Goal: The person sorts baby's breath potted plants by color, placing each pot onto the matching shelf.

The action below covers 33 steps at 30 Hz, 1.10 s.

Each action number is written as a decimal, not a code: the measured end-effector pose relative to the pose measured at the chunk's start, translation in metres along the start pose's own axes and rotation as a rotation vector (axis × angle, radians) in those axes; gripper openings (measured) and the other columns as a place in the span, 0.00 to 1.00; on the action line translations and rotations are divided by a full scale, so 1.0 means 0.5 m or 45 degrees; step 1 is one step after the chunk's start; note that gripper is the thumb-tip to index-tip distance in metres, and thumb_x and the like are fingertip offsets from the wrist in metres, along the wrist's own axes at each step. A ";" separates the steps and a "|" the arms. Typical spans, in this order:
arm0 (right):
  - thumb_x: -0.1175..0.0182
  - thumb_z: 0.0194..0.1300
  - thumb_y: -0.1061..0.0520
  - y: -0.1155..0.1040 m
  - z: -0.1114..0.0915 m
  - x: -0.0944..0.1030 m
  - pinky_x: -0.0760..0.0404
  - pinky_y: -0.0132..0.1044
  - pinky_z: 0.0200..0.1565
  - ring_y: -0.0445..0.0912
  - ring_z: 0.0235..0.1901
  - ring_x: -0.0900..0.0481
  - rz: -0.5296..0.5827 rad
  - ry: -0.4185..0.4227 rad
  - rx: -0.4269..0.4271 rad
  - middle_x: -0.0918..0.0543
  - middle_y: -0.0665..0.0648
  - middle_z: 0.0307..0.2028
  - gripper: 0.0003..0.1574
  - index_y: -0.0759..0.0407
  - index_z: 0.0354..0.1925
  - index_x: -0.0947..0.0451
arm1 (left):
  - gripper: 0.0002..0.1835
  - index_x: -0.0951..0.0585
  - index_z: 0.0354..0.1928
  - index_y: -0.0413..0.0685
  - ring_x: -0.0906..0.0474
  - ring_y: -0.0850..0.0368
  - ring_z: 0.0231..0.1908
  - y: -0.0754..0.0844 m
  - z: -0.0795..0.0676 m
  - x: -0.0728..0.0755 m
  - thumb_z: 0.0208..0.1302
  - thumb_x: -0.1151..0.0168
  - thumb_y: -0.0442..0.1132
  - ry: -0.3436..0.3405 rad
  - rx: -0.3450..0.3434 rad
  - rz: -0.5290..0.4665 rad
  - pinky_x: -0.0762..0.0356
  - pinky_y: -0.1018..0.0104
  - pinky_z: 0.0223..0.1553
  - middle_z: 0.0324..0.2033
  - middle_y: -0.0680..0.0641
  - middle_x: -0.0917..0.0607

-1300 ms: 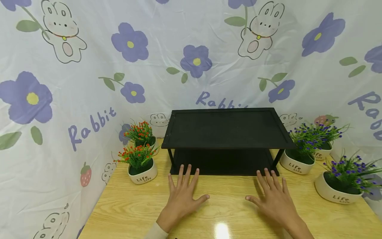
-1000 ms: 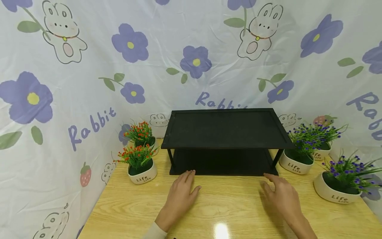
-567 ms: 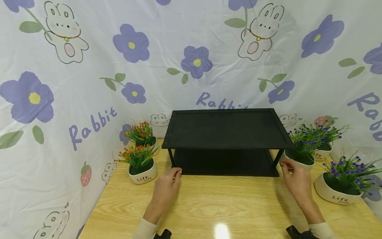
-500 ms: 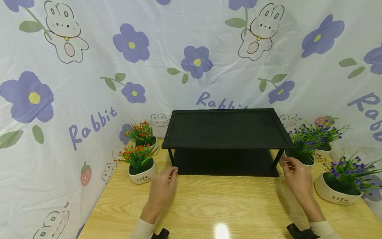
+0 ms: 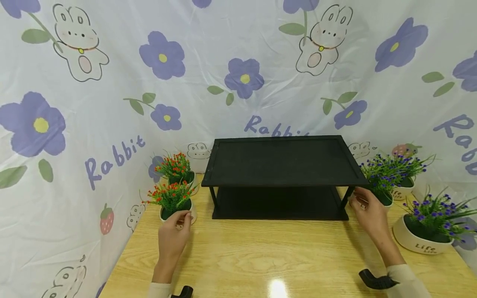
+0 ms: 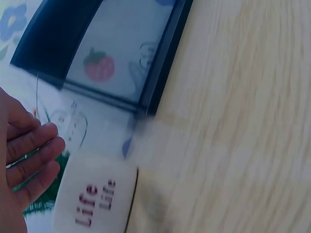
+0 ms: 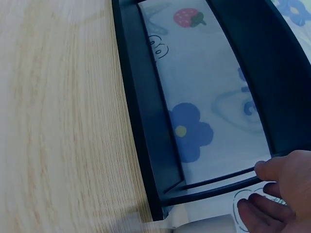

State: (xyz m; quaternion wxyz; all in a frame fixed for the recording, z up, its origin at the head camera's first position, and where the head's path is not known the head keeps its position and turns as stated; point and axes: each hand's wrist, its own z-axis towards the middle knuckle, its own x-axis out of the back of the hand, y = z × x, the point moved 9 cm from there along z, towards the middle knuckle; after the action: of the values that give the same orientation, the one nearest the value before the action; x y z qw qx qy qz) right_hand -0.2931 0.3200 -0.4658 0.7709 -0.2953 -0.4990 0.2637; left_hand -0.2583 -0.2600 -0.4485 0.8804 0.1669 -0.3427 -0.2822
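Observation:
A black two-tier shelf (image 5: 277, 161) stands against the cloth, its lower board (image 5: 275, 203) bare. My left hand (image 5: 173, 238) is in front of the front-left pot (image 5: 193, 217) of orange-red flowers, overlapping part of it. In the left wrist view, its loosely bent fingers (image 6: 36, 148) hold nothing, beside the white pot marked "Life" (image 6: 99, 194). My right hand (image 5: 372, 213) is at the shelf's front-right post (image 5: 347, 198), partly covering a purple-flowered pot (image 5: 385, 198). The right wrist view shows its thumb tip close to the upper end of the post and loosely bent fingers (image 7: 262, 213).
A second orange-flowered pot (image 5: 191, 178) stands behind the front-left one. Two more purple-flowered pots, one at the back right (image 5: 406, 190) and one at the front right (image 5: 421, 244), rest on the wooden table (image 5: 268, 252). A printed rabbit cloth (image 5: 208, 33) hangs behind.
Both hands first lay spread at the shelf's front edge, then moved apart. My left hand went from the shelf's left corner to the front-left pot; my right hand rose along the right post.

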 end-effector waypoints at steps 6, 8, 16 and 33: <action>0.50 0.75 0.45 0.016 0.014 -0.010 0.25 0.61 0.54 0.69 0.60 0.27 0.038 -0.056 -0.031 0.29 0.74 0.63 0.35 0.66 0.69 0.38 | 0.04 0.13 0.36 0.41 0.20 0.67 0.26 -0.052 -0.010 0.036 0.61 0.33 0.31 0.084 0.080 -0.076 0.25 0.83 0.31 0.26 0.48 0.12; 0.51 0.75 0.43 0.020 0.016 -0.012 0.24 0.60 0.54 0.68 0.60 0.27 0.050 -0.078 -0.049 0.30 0.74 0.64 0.37 0.65 0.70 0.40 | 0.03 0.12 0.36 0.41 0.22 0.71 0.27 -0.068 -0.015 0.049 0.61 0.33 0.30 0.123 0.113 -0.080 0.24 0.80 0.31 0.26 0.48 0.12; 0.52 0.76 0.42 0.029 0.027 -0.027 0.24 0.58 0.54 0.66 0.61 0.28 0.088 -0.121 -0.062 0.29 0.71 0.64 0.37 0.61 0.72 0.40 | 0.06 0.16 0.40 0.40 0.23 0.71 0.32 -0.155 -0.035 0.068 0.60 0.32 0.32 0.180 0.410 -0.174 0.24 0.82 0.35 0.32 0.45 0.15; 0.55 0.78 0.43 0.042 0.040 -0.059 0.26 0.61 0.58 0.66 0.63 0.29 0.206 -0.185 -0.039 0.26 0.68 0.62 0.31 0.61 0.68 0.34 | 0.55 0.59 0.78 0.55 0.56 0.44 0.77 -0.268 -0.053 -0.018 0.60 0.30 0.37 -0.436 0.869 -0.683 0.54 0.48 0.75 0.77 0.45 0.54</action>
State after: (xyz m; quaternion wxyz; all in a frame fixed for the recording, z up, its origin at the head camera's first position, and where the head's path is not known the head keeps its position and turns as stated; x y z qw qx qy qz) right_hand -0.3248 0.3177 -0.4924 0.7044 -0.3265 -0.5319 0.3381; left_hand -0.2966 -0.3569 -0.5370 0.6018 0.4809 -0.5011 -0.3944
